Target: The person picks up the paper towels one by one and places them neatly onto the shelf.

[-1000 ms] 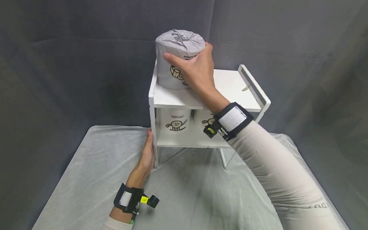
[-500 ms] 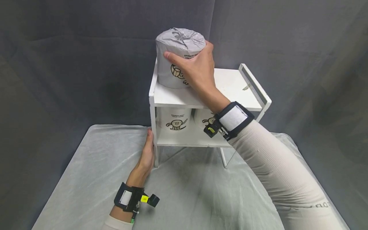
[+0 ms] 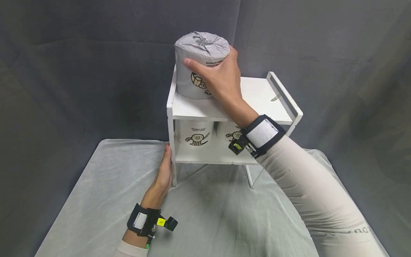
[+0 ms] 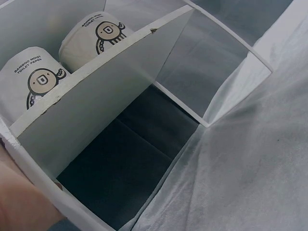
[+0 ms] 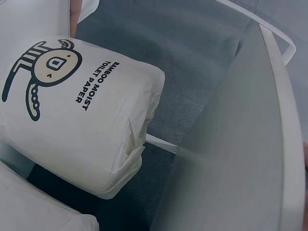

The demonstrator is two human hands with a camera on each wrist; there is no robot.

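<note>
My right hand (image 3: 223, 80) grips a paper-wrapped toilet roll (image 3: 189, 53), thumb across its front and fingers round its far right side. The roll stands upright at the left end of the top board of a small white two-tier shelf (image 3: 258, 100). Against the shelf's left side panel (image 3: 171, 150) is my left hand (image 3: 163, 175), thumb pointing up along it. A fingertip (image 4: 58, 185) shows past the panel in the left wrist view, so this hand holds the panel. The other left fingers are mostly hidden.
On the lower board stand two more wrapped toilet rolls, a left roll (image 3: 193, 132) and a right roll (image 3: 224, 134), the latter partly behind my right wrist. A wire leg (image 3: 249, 176) supports the shelf's right side. Pale cloth (image 3: 205, 221) covers the table; grey curtains (image 3: 112, 71) hang behind.
Almost nothing differs. My right wrist has turned very slightly; the toilet roll stays at the left end of the top board, and my left hand keeps its place.
</note>
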